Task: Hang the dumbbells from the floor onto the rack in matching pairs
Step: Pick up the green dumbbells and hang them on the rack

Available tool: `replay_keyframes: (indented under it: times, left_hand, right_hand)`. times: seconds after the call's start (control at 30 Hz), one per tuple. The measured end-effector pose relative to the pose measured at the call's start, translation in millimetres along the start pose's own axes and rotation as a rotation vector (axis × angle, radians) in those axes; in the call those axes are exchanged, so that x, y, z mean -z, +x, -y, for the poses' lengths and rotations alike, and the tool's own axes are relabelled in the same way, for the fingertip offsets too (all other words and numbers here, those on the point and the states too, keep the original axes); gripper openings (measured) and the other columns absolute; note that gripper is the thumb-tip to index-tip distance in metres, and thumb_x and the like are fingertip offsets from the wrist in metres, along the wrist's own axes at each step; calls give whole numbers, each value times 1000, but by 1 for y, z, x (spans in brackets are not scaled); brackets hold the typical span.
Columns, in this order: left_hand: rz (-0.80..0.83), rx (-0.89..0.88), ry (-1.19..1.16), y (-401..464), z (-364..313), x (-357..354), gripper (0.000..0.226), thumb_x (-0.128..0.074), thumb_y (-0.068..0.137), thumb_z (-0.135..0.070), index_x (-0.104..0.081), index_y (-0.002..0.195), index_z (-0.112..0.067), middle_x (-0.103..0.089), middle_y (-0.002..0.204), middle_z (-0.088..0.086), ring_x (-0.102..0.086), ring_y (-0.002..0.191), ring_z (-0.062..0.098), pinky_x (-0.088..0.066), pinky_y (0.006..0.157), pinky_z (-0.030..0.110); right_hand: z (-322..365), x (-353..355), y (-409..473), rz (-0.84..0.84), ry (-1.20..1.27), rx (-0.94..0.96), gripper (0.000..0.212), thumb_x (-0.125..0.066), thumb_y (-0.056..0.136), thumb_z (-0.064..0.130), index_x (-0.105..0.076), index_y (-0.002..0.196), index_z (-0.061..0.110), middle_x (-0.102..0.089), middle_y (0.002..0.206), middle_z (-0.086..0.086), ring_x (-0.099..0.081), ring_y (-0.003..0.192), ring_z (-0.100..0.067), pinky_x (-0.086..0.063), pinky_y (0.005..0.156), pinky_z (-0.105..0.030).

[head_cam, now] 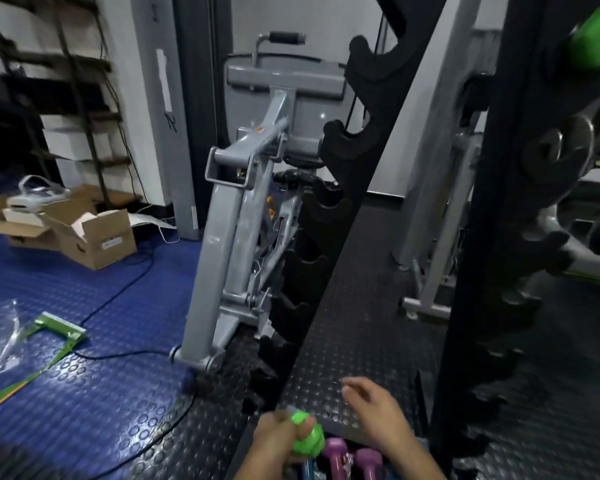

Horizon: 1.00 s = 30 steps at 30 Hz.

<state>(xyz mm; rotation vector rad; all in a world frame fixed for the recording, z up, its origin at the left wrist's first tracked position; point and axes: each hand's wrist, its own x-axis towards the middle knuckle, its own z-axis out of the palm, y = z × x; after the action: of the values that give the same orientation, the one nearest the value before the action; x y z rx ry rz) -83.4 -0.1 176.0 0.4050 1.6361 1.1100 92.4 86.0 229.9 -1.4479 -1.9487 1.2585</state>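
So the left hand [274, 441] is sitting at the bottom edge with its fingers curled round a bright green dumbbell [307, 436], thumb lying over the top of it. Only one green end is showing clearly there. The right hand [378, 410] is hovering just beside it, fingers loose and spread, gripping nothing, palm down over the floor mat [354, 306].

Right under both hands two purple dumbbell ends [352, 459] are poking up side by side, probably a pair, though I can't tell for sure since they're cut off by the frame edge. Something blue [307, 471] is peeking out next to them, too hidden to call.

Rack-wise, two black slanted uprights are running up the shot: the near-left one [343, 209] with its row of notched cradles, and the right one [492, 237] with more cradles going up. One green dumbbell [596, 36] is already hanging way up top right, blurry.

A grey gym machine [243, 202] is standing right behind the left upright, pretty tight against it. Off to the left on the blue floor [84, 375]: an open cardboard box [94, 237], a black cable [125, 296] snaking across, and some clear plastic packaging with green card [21, 334].
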Motion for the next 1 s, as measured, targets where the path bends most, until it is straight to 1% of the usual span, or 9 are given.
replay_keyframes:
  times: [0.07,0.17,0.43,0.5,0.57,0.77,0.87,0.93,1.0]
  left_hand:
    - [43,-74,-61,-13,-32,-4,30,-90,73,-9,-71,93,3,-75,80,16,-73,74,31,-63,61,49]
    - [50,-188,-74,-32,-72,-10,17,-81,84,-6,-70,92,4,-71,74,14,-68,60,23,-54,44,30]
    - [69,-265,-123,-61,-94,-16,19,-83,83,-13,-73,94,0,-75,84,17,-71,72,27,-59,59,35]
    - [96,-311,-152,-73,-103,-16,16,-82,84,-11,-75,94,-1,-76,82,14,-72,71,23,-57,59,32]
    - [132,-381,-191,-91,-124,-15,12,-80,84,-7,-76,94,-1,-77,79,10,-72,70,19,-56,60,29]
    - [189,-638,-210,-152,-205,-9,17,-82,80,-10,-76,96,-8,-78,88,14,-70,84,25,-56,82,44]
    - [211,-757,-234,-193,-240,-5,30,-83,72,-19,-74,97,-6,-76,97,22,-70,86,28,-56,83,46]
    - [214,-817,-256,-216,-259,-4,28,-82,76,-14,-73,100,-3,-75,100,24,-69,87,27,-56,84,46]
    - [202,-870,-280,-237,-277,-2,26,-79,82,-7,-71,105,1,-74,102,25,-69,87,26,-56,83,43]
  right_hand:
    - [16,8,5,-28,47,19,24,-61,100,40,-66,121,31,-67,116,14,-63,106,-1,-44,82,-11]
    - [44,19,3,-68,109,31,35,-57,100,47,-66,127,27,-66,123,11,-60,114,-6,-42,93,-23]
    - [55,17,-2,-118,191,-98,48,-50,102,53,-66,128,17,-61,115,6,-56,108,-12,-41,94,-30]
    - [64,21,0,-121,204,-119,47,-51,101,54,-71,114,14,-67,109,4,-62,103,-16,-47,96,-35]
    - [82,30,2,-151,202,-65,41,-55,100,50,-75,101,14,-74,105,-2,-68,100,-19,-52,93,-37]
    - [163,81,8,-402,252,137,14,-71,90,33,-77,99,25,-76,98,6,-71,98,-17,-58,93,-44]
    - [210,108,-10,-491,238,309,19,-79,82,22,-76,100,25,-77,93,6,-72,90,-12,-59,87,-36]
    - [239,124,-24,-530,230,409,24,-81,81,13,-76,104,20,-76,92,4,-71,88,-9,-57,84,-28]
    - [264,139,-29,-540,259,466,22,-79,83,15,-76,104,20,-77,92,3,-72,89,-11,-58,86,-31]
